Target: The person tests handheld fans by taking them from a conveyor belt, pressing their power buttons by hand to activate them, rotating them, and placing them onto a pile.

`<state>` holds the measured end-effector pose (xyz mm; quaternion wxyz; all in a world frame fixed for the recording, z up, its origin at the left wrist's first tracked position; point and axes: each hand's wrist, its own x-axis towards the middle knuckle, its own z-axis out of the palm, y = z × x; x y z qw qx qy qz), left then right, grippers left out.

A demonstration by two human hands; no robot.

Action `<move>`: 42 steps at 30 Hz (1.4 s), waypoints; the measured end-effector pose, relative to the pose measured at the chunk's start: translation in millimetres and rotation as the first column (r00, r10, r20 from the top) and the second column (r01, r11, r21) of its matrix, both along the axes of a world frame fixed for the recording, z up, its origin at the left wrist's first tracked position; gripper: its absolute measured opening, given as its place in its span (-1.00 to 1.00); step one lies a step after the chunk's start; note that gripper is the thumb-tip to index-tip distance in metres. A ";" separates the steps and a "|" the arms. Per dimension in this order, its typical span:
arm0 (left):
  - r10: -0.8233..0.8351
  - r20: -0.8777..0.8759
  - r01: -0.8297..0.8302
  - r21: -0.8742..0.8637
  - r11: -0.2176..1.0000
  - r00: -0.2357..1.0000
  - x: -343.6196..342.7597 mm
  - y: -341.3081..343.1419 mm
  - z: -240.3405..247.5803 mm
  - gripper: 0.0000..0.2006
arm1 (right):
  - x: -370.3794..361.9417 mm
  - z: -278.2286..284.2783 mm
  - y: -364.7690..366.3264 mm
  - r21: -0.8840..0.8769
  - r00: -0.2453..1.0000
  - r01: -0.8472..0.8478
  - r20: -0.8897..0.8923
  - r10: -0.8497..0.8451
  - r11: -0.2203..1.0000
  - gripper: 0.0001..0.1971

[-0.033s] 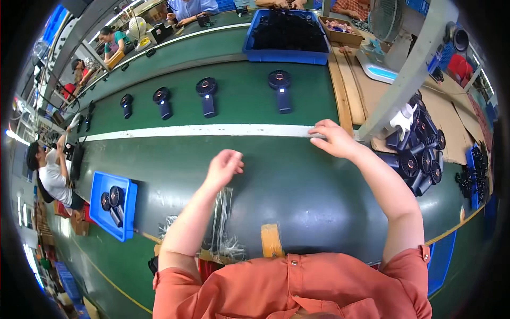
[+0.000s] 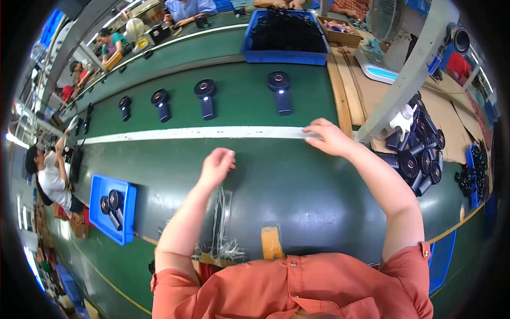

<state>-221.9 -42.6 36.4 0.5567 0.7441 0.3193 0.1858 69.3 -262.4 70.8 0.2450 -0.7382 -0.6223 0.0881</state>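
Note:
My left hand (image 2: 217,168) hovers over the near green work surface, its fingers loosely curled together with no object visible in them. Farther right, my right hand (image 2: 330,138) reaches to the right end of a white strip (image 2: 202,132), thumb and fingers apart and holding nothing. Beyond the strip, several dark blue handheld fans lie spaced in a row on the green belt (image 2: 239,101). The nearest one to my right hand is a handheld fan (image 2: 281,94) with a small light glowing on its handle.
A heap of handheld fans (image 2: 419,154) lies at the right beside a metal post (image 2: 409,69). A blue tray (image 2: 127,212) with a few fans stands at the left edge. A blue bin (image 2: 287,57) of black parts sits at the back. Other people work along the far line.
Both of my hands have shifted slightly left. The fans in the row lie almost as before.

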 end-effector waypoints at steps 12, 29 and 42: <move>0.586 -0.182 -0.042 0.937 0.347 0.789 107.5 159.3 -53.5 -0.29 | 32.9 -32.0 159.3 -0.230 0.924 0.355 0.230 -0.304 0.906 -0.65; 0.645 -0.578 -0.142 0.679 0.720 0.500 25.1 274.7 -15.7 -0.21 | -101.8 -6.5 -111.7 -0.130 0.947 0.308 -0.060 -0.317 0.943 -0.31; 0.141 -0.361 0.229 0.801 0.554 0.922 -113.0 38.4 29.7 -0.45 | -92.7 -22.4 -122.6 -0.129 0.784 0.411 -0.456 -0.422 0.903 -0.72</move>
